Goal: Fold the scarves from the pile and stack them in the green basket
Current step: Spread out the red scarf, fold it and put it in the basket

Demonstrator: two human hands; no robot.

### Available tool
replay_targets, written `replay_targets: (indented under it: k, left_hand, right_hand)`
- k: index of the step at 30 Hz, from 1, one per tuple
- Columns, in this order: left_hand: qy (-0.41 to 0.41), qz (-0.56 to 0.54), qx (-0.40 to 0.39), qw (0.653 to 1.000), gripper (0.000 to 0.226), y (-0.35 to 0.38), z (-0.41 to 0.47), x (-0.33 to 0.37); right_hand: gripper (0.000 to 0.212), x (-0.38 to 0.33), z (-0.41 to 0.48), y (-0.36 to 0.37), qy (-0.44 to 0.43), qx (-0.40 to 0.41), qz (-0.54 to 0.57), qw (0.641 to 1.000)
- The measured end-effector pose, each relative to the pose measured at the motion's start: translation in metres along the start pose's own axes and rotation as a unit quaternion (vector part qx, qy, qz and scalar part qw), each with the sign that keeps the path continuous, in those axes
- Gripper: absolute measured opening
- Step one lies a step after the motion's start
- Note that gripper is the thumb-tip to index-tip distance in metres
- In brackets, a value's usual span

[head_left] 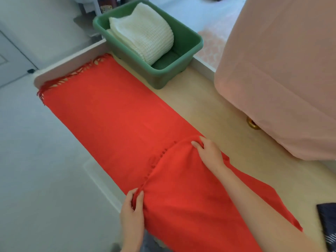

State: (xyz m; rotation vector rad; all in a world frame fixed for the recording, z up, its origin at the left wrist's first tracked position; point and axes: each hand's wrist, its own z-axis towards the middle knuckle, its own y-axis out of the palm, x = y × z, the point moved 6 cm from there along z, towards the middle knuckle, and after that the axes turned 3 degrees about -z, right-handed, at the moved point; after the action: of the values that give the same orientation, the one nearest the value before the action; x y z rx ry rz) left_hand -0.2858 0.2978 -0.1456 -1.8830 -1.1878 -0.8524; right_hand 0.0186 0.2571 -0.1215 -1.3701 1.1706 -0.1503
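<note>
A long red scarf (112, 110) with fringed ends lies stretched along the table (209, 113). Its near end is lifted and doubled over the flat part. My left hand (132, 213) pinches the near corner of that fringed end at the table's left edge. My right hand (209, 151) grips the other corner of the same end, further in. The green basket (189, 57) stands at the table's far end, holding a folded white waffle-knit scarf (143, 35) over a folded green one (165, 60).
A large pink cloth (280, 75) hangs over something on the right, with a brass ring (252, 124) under its edge. A dark patterned cloth (327, 224) lies at the right edge. The table's left edge drops to a grey floor (45, 170).
</note>
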Motion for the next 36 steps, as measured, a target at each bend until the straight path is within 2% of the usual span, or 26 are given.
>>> replay_targets:
  k: [4, 8, 10, 13, 18, 24, 29, 32, 36]
  left_hand:
    - [0.010, -0.084, 0.071, 0.994, 0.012, -0.032, 0.030, 0.035]
    - [0.055, -0.094, 0.104, 0.989, 0.009, -0.082, 0.090, 0.083]
    - [0.075, -0.094, 0.120, 0.985, 0.012, -0.105, 0.128, 0.105]
    - [0.107, -0.078, 0.153, 0.979, 0.003, -0.136, 0.187, 0.137]
    - [0.156, -0.055, 0.209, 0.964, 0.014, -0.167, 0.283, 0.190]
    - [0.177, -0.004, 0.224, 0.958, 0.016, -0.180, 0.369, 0.220]
    - [0.121, -0.007, 0.231, 0.965, 0.020, -0.187, 0.402, 0.191]
    - [0.113, -0.003, 0.232, 0.966, 0.020, -0.192, 0.409, 0.180]
    - [0.130, -0.046, 0.250, 0.958, 0.016, -0.196, 0.411, 0.183]
  right_hand:
    - [0.025, -0.069, 0.025, -0.003, -0.075, 0.041, 0.017, 0.996]
    - [0.017, -0.157, 0.058, 0.007, -0.157, 0.063, 0.028, 0.985]
    - [0.016, -0.198, 0.082, 0.020, -0.164, 0.069, 0.023, 0.984]
    - [0.033, -0.257, 0.125, 0.039, -0.143, 0.078, 0.027, 0.986]
    - [0.044, -0.332, 0.205, 0.068, -0.140, 0.065, 0.072, 0.985]
    - [0.049, -0.359, 0.288, 0.108, -0.114, 0.047, 0.051, 0.991]
    - [0.049, -0.341, 0.317, 0.149, -0.087, 0.010, -0.006, 0.996]
    - [0.045, -0.335, 0.323, 0.158, -0.076, 0.015, 0.017, 0.997]
    - [0.031, -0.348, 0.331, 0.153, -0.088, 0.045, 0.116, 0.988]
